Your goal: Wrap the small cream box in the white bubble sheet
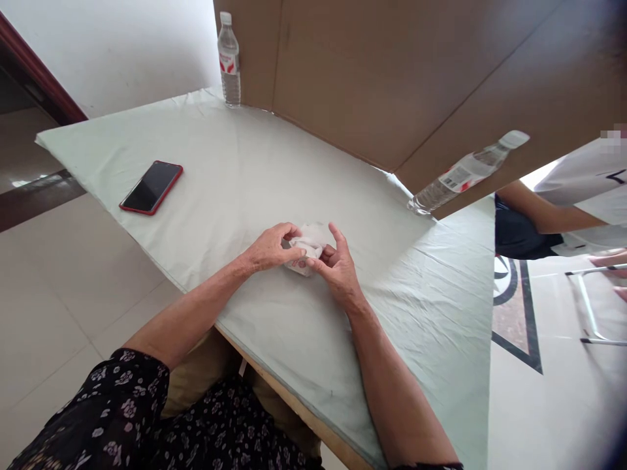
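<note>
Over the table's middle is a small white crumpled packet (304, 249) with some reddish print on its near side. It looks soft, like tissue or thin plastic; which of these I cannot tell. My left hand (274, 248) grips its left side, thumb towards me and fingers curled behind. From the right, my right hand (339, 264) holds the near edge between thumb and bent fingers, while its index finger points up, away from the packet. Parts of the packet are hidden by my fingers.
A pale green cloth covers the table (235, 176). A phone (151, 187) in a red case lies at the left. Two water bottles, one at the back (229, 62) and one at the right (465, 175), stand by a brown cardboard panel (343, 72). Beyond it sits another person (558, 215).
</note>
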A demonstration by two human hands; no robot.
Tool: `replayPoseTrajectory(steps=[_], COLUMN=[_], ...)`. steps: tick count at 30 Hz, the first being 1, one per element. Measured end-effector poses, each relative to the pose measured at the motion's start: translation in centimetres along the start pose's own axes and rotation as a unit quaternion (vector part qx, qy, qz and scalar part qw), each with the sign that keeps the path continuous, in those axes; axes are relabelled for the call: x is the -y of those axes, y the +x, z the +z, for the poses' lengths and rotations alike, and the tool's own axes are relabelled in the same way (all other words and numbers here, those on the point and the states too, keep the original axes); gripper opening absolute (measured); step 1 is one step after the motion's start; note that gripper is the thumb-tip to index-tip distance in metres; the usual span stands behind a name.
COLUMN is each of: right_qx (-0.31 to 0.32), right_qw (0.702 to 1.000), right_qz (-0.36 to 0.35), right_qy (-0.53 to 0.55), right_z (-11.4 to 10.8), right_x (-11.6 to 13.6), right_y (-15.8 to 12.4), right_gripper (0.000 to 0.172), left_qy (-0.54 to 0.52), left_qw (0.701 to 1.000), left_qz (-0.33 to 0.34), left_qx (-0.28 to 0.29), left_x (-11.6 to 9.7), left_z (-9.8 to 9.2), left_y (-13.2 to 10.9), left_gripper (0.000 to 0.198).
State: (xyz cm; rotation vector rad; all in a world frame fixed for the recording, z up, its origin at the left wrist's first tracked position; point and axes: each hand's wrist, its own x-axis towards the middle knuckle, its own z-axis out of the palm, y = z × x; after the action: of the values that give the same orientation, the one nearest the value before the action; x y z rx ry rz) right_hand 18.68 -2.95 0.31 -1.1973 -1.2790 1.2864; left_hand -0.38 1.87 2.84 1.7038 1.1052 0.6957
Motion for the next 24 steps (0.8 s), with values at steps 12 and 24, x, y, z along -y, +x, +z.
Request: replayPoseTrajectory(steps=[12, 24], right_qx=[-0.008, 0.044], right_qw=[0.998, 0.986], right_qz=[-0.025, -0.044], right_qy=[-0.059, -0.156], right_z=[-0.5, -0.9], right_x=[-1.4, -0.6], right_y=[0.1, 0.2], right_gripper=[0.071, 0.057], left_qy=[0.016, -0.061], left_qw=[0.999, 0.995], left_qz=[-0.013, -0.030], left_qx=[0.025, 0.073], left_x=[-0.1, 0.4], left_z=[-0.5, -0.6], left_y=[0.3, 0.3], left_gripper=[0.039, 0.038])
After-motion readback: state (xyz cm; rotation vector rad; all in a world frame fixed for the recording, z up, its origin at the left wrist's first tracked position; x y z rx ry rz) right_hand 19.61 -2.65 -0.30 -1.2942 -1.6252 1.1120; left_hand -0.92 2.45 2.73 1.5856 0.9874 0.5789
